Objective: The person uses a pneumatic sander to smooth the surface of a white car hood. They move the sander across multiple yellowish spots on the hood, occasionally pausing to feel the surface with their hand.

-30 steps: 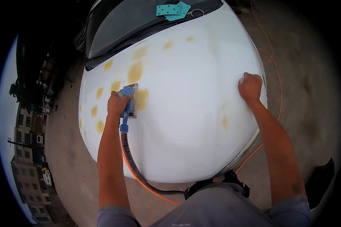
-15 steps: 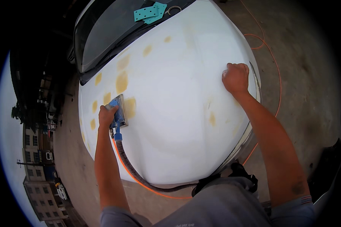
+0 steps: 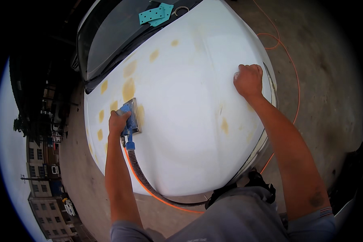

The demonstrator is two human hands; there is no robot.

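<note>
My left hand [image 3: 119, 120] is wrapped round a blue sander [image 3: 130, 116] with a flat rectangular pad. The sander lies on the white car hood [image 3: 177, 105], over the left part of a yellowish patch [image 3: 141, 115]. A ribbed dark hose [image 3: 139, 171] and an orange air line [image 3: 134, 161] run from its rear toward my waist. On the hood's right side rests my right hand [image 3: 249, 80], closed in a fist. A pale bit shows by its curled fingers, but what they hold, if anything, is hidden.
Perforated turquoise sanding sheets [image 3: 151, 15] and a ring-shaped object [image 3: 181, 10] lie by the windshield [image 3: 109, 36]. More yellowish patches [image 3: 128, 89] dot the hood. An orange hose [image 3: 296, 80] loops across the concrete floor [image 3: 322, 105] at right. Buildings [image 3: 48, 209] stand far left.
My left hand and the sander have shifted slightly right across the hood, covering more of the yellowish patch. My right hand stays closed at nearly the same place.
</note>
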